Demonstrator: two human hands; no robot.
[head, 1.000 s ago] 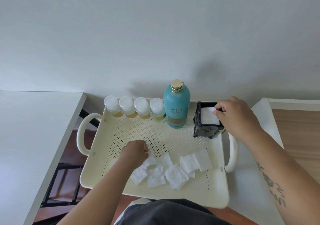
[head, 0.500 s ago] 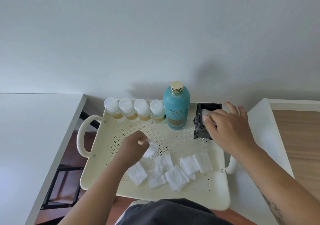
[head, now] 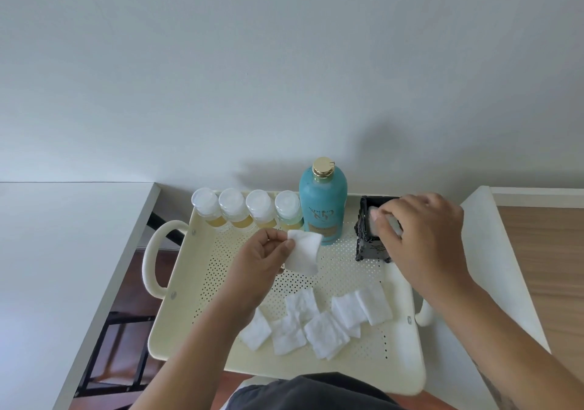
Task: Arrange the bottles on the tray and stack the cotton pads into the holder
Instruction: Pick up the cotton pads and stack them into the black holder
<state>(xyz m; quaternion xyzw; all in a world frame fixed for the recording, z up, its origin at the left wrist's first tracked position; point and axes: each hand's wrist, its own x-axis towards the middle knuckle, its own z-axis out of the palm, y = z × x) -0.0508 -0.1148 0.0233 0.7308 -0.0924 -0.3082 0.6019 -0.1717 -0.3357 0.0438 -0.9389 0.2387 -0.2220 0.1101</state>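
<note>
A cream perforated tray with looped handles is seen from above, set between a white table on the left and a white shelf on the right. Along the far edge of the tray, four small bottles with pale caps are stood upright in a row, each just beside the next. A tall teal bottle with a gold cap is stood at the right end of the row, touching or nearly touching the last small one.

A black holder is placed at the far right of the tray, apart from the teal bottle. The right hand is laid over its open top, with the fingertips on a white pad inside it. Whether that pad is pinched or only pressed cannot be told.

The left hand is raised above the middle of the tray. A single cotton pad is pinched by one corner between its thumb and forefinger and hangs clear of the tray.

Several loose pads are spread across the near part of the tray, some overlapping.
</note>
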